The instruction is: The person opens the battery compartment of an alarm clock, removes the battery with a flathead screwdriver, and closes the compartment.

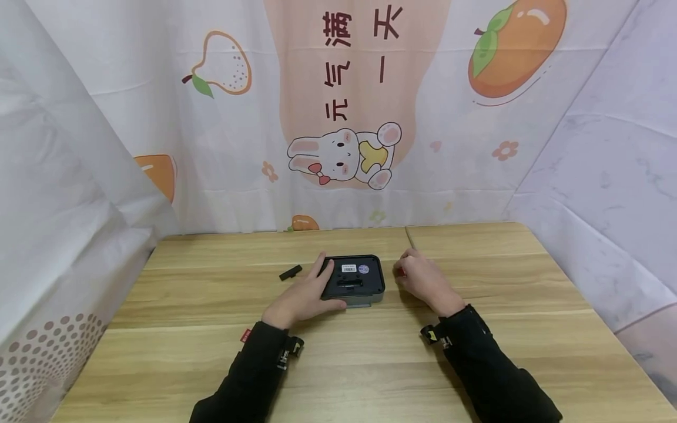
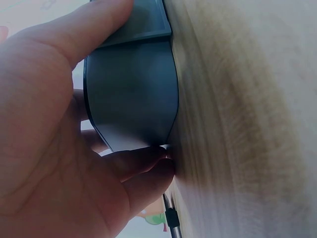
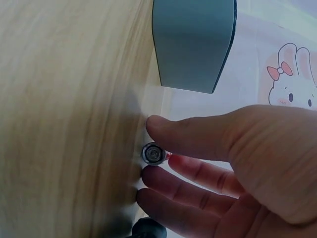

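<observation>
A grey-black box-shaped device (image 1: 328, 288) lies back side up on the table, with two stickers and a narrow slot (image 1: 349, 283) in its back. My left hand (image 1: 302, 296) grips its left end, thumb along the near edge and fingers at the far side. To the right of the device, my right hand (image 1: 425, 281) pinches a battery (image 3: 153, 153) between thumb and fingers, close to the tabletop. Its round metal end faces the right wrist camera, and a bit of red shows beside it. Most of the battery is hidden by the hand.
Left of the device lies a small black cover (image 1: 291, 272). A thin rod (image 1: 410, 237) extends behind my right hand toward the table's back edge. Below my right fingers, in the right wrist view, is a black rounded thing (image 3: 149, 228). A printed curtain (image 1: 222, 147) hangs behind the table.
</observation>
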The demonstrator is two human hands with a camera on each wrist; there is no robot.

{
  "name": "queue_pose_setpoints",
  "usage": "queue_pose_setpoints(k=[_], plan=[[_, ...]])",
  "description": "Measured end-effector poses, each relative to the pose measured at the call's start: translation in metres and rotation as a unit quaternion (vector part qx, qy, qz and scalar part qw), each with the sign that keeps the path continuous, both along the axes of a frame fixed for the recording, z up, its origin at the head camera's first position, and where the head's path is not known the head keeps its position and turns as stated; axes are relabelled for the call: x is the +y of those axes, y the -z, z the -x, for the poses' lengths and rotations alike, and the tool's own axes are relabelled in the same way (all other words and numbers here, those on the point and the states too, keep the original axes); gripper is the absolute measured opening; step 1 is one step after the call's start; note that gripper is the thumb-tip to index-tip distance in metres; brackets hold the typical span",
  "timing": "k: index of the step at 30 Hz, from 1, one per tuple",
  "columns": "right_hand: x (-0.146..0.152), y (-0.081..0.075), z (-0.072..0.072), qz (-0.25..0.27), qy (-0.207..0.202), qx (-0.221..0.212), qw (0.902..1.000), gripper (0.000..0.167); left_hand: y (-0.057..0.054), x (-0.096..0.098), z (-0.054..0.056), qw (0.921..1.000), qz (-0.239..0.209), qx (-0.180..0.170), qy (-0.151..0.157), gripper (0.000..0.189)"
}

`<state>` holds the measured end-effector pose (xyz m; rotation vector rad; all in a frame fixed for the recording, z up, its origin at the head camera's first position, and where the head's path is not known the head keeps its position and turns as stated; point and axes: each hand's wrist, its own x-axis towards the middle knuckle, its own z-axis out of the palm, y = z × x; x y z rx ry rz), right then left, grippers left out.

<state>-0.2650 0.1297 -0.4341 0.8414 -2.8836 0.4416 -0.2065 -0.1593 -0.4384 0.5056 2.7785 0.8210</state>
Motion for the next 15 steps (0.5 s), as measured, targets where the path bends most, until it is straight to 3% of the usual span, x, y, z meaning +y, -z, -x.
queue_pose_setpoints(k=[15], plan=[[0.0015,-0.0009,0.0007,0.017,0.008,-0.022,0.9996,0.010,-0.0006,0.0020,-0.0013,1.0000,-0.001,-0.007,-0.006,0.097]])
